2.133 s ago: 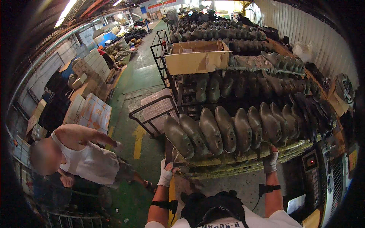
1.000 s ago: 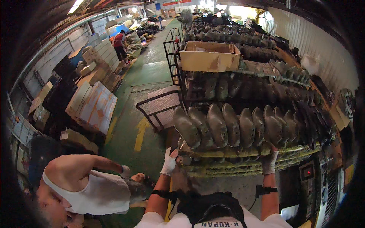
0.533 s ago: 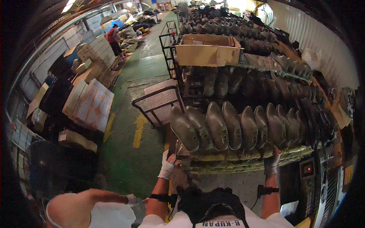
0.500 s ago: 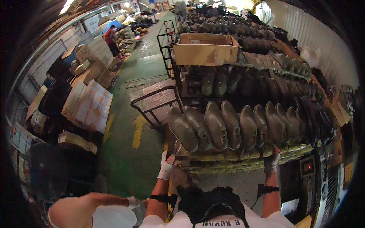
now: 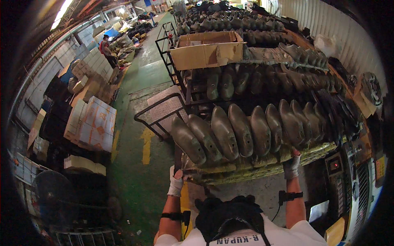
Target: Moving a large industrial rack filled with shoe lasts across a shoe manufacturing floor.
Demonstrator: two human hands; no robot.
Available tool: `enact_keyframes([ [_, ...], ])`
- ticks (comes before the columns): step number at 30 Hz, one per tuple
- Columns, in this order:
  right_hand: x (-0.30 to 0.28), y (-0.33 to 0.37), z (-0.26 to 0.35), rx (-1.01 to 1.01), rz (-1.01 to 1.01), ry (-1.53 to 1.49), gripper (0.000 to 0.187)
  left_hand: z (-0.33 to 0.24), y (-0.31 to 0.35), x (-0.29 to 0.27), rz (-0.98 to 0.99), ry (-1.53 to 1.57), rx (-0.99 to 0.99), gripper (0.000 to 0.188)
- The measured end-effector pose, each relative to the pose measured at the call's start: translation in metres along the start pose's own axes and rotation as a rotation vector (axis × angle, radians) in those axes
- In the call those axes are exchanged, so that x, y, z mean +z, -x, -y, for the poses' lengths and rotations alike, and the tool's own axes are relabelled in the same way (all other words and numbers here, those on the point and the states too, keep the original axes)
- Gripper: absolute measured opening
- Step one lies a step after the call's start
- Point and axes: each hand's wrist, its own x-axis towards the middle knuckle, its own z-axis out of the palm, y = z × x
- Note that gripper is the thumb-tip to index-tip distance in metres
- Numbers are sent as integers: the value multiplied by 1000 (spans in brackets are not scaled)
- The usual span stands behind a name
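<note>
In front of me stands a rack with a padded, yellow-green front edge point(image 5: 246, 169). A row of dark, shiny shoe lasts point(image 5: 221, 131) leans along its top, toes pointing up and away. My left hand point(image 5: 175, 185), in a white glove, is closed around the dark corner of the rack's frame at the left end, thumb up. Farther right, my right hand point(image 5: 292, 166), gloved in grey-white, grips the padded front edge below the lasts. Its fingertips are partly hidden against the rack. Both arms are stretched forward.
Behind are more rows of lasts point(image 5: 262, 80) and an open cardboard box point(image 5: 207, 56). A flat trolley with a black handle point(image 5: 162, 110) stands left of the rack. Stacked cartons point(image 5: 96, 125) line the green aisle's left side; a person point(image 5: 107, 51) stands farther off. A control box point(image 5: 335, 165) is at right.
The rack's front has shifted left and slightly tilted in view, with both my hands still on it. The nearby co-worker's arm and shoulder at lower left have gone out of view.
</note>
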Motion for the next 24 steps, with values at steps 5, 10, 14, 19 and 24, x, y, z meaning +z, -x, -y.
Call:
enact_keyframes([
  [5,9,3,3,23,-121,70,49,12,3,7,-204,51,-31,38],
  [10,2,-1,0,-51,43,-10,51,0,2,19,-222,42,-71,34],
  [14,13,0,-1,-60,97,26,50,-4,5,5,-77,64,-68,32],
  [19,-12,-6,-6,-27,-114,-8,48,-1,-1,27,-285,6,-70,32],
  [24,48,15,2,-19,45,-34,46,2,4,-17,-97,43,-106,30],
])
